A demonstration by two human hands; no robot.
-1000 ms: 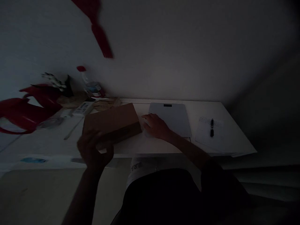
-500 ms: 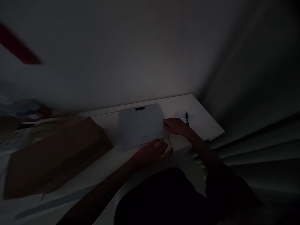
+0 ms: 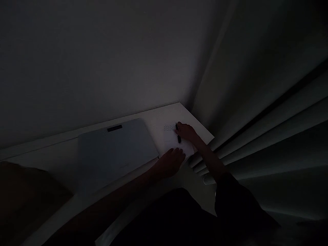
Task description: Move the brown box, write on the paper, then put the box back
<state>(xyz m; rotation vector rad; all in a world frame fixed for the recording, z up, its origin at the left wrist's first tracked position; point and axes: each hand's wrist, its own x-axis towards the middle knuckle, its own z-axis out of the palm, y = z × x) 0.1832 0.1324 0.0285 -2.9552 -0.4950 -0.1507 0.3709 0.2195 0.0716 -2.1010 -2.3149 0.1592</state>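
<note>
In dim light, my right hand (image 3: 186, 132) is closed on a dark pen (image 3: 179, 139), thumb and fingers at its upper part. The pen lies over a white sheet of paper (image 3: 167, 138) with rows of small marks near its top. My left hand (image 3: 171, 162) rests at the near edge of this sheet, fingers stretched out and nothing visible in them. Left of both hands lies a flat, light-grey slab (image 3: 119, 152) like a closed laptop, with a short black strip near its far edge.
The white tabletop (image 3: 164, 112) runs along a pale wall (image 3: 107, 61). At the lower left sits a dark brown cardboard item (image 3: 28, 198). Long folds of a curtain (image 3: 269, 126) hang beyond the right end of the table.
The view has swung right. My right hand has gone from the grey slab's right edge to the pen and taken hold of it. My left hand has shifted right, to the paper.
</note>
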